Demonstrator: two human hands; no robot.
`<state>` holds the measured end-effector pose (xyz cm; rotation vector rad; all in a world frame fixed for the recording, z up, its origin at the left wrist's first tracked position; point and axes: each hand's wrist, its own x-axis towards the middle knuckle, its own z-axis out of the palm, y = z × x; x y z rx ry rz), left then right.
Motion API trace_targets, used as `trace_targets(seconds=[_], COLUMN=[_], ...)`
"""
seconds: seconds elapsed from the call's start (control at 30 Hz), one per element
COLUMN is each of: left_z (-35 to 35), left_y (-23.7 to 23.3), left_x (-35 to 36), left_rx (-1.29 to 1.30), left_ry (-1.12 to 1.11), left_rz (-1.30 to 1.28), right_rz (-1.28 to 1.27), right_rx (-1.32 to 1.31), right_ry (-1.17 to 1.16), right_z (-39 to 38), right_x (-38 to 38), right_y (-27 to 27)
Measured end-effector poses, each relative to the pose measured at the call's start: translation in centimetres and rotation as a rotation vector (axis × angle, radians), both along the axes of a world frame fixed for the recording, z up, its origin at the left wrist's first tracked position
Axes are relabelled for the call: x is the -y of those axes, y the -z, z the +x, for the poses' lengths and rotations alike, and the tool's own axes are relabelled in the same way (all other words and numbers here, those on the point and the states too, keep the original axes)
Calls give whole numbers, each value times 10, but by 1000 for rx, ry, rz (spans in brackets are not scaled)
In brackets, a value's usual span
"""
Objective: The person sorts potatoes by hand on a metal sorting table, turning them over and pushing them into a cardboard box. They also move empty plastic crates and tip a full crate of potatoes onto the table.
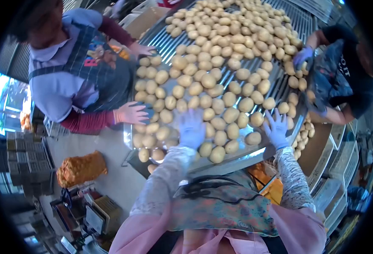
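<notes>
Pale yellow potatoes (219,154) cover the metal sorting table (233,166) in front of me. My left hand (191,130), in a thin lavender glove, lies flat among them with its fingers stretched forward and somewhat blurred. Over toward the table's right side, my right hand (277,129) wears a matching glove. Its fingers are spread and its tips reach toward a potato (256,119). Neither hand is closed around anything. Patterned sleeves cover both my forearms.
A co-worker in an apron (106,72) stands at the left with both hands at the potatoes; another person (343,80) works at the right. Potatoes are heaped on the slatted rollers (165,44). A filled orange mesh sack (81,169) lies on the floor; plastic crates (343,165) stand right.
</notes>
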<state>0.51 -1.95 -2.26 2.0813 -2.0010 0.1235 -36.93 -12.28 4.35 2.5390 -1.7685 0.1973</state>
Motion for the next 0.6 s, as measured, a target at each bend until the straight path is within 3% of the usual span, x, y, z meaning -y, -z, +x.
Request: trace_targets(seconds=[0.1, 0.17, 0.2, 0.33, 0.4, 0.5, 0.6], left_z=[-40, -32, -22, 36, 59, 71, 55], left_y=[-51, -60, -59, -77, -87, -120, -177], left_x=[-10, -47, -75, -180, -211, -191, -120], left_rx=[-140, -249, -247, -157, 18, -102, 12], left_ry=[-92, 142, 152, 179, 17, 32, 272], left_rz=[37, 98, 138, 284, 234, 260, 304], right_rz=[-58, 74, 66, 83, 160, 268, 276], right_rx=[-16, 351, 395, 202, 203, 206, 258], right_ry=[-101, -197, -231, -305, -320, -410, -335], right_z=[38, 59, 65, 85, 100, 130, 174], right_x=[-3, -14, -20, -48, -57, -68, -93], right_y=[7, 8, 8, -8, -12, 0, -4])
